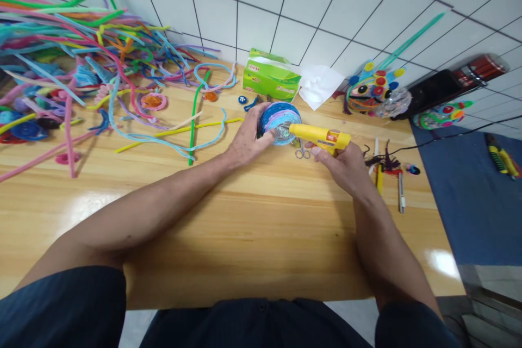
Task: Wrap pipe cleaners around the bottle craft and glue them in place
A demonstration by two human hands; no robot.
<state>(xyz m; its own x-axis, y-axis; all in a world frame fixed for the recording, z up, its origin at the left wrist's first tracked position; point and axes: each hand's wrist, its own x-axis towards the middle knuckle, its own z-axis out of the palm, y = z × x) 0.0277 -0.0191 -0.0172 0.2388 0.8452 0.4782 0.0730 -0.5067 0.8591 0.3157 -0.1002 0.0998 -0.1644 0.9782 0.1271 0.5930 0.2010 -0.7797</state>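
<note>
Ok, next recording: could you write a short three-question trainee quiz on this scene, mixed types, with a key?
1. What tool does the right grip hold?
2. True or false: the left grip holds the scissors.
3. Where on the table does the big pile of fuzzy sticks lie, from the person's viewpoint? A) left; B) right; C) nearest the person's body

Key:
1. A yellow glue gun.
2. False; it holds a blue-and-purple coiled piece.
3. A.
</note>
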